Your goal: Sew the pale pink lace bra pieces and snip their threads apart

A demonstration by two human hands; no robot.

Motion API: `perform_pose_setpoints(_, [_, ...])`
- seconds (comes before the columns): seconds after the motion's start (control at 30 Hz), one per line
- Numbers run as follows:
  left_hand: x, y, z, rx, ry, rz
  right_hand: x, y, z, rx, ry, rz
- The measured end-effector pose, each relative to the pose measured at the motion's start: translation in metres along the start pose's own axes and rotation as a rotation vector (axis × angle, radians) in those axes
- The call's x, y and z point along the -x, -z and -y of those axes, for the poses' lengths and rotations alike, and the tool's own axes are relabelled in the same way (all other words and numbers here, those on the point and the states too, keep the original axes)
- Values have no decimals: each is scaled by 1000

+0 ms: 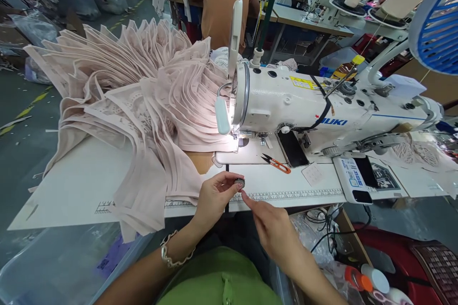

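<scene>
My left hand (214, 196) is closed in a pinch on a small, round, dark metal bobbin case (240, 182), held above the front edge of the sewing table. Close beside it is my right hand (274, 226), its index fingertip at the bobbin case's lower edge. The other right fingers are curled in; whether a thread is between them is too small to see. Behind both hands stands a white sewing machine (286, 100). A big pile of pale pink fabric pieces (143, 81) lies to the left of its needle area.
Orange-handled thread snips (277, 164) and a dark phone (292, 148) lie under the machine arm. A control box (352, 178) sits at the right. A printed ruler (293, 195) runs along the table edge. A blue fan (436, 19) hangs upper right. Ahead sits a person in brown (225, 5).
</scene>
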State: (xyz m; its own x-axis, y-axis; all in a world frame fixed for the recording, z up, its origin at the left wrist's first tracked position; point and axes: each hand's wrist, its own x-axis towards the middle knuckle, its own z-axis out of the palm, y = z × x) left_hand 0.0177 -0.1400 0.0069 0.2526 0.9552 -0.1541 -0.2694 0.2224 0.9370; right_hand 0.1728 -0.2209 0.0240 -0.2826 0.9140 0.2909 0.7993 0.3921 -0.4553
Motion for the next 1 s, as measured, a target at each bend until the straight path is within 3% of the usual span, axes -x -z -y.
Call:
perform_pose_setpoints(0.13, [-1, 3, 0, 110, 81, 62, 2, -3, -9, 361, -23, -85])
perform_pose_setpoints(0.23, [-4, 6, -1, 110, 97, 44, 1, 2, -12, 363, 1, -171])
perform_pose_setpoints(0.33, [-4, 10, -3, -27, 25, -9, -3, 7, -14, 337, -4, -365])
perform_pose_setpoints(0.4, [-3, 11, -5, -28, 47, 120, -8, 7, -17, 308, -49, -472])
perform_pose_setpoints(0.47, [-1, 11, -7, 71, 126, 360, -15, 5, -20, 200, -145, -498])
perform_pose_setpoints(0.53, [1, 10, -9, 169, 200, 585, -22, 1, -23, 23, -253, -446])
perform_pose_setpoints(0.6, [1, 8, -12, 207, 215, 682, -26, -4, -24, -144, -316, -340])
perform_pose_setpoints(0.67, [-2, 7, -14, 224, 155, 616, -27, -7, -23, -238, -299, -240])
perform_pose_setpoints(0.77, [-10, 7, -14, 355, 69, 396, -24, -8, -25, -239, -158, -128])
perform_pose_setpoints(0.87, [-17, 8, -10, 491, 139, 323, -22, -7, -41, -143, -48, -23])
perform_pose_setpoints(0.93, [-19, 8, -6, 485, 181, 321, -25, -7, -61, -13, -55, -111])
perform_pose_setpoints(1.0, [-19, 7, -3, 442, 190, 313, -32, -8, -83, 182, -124, -310])
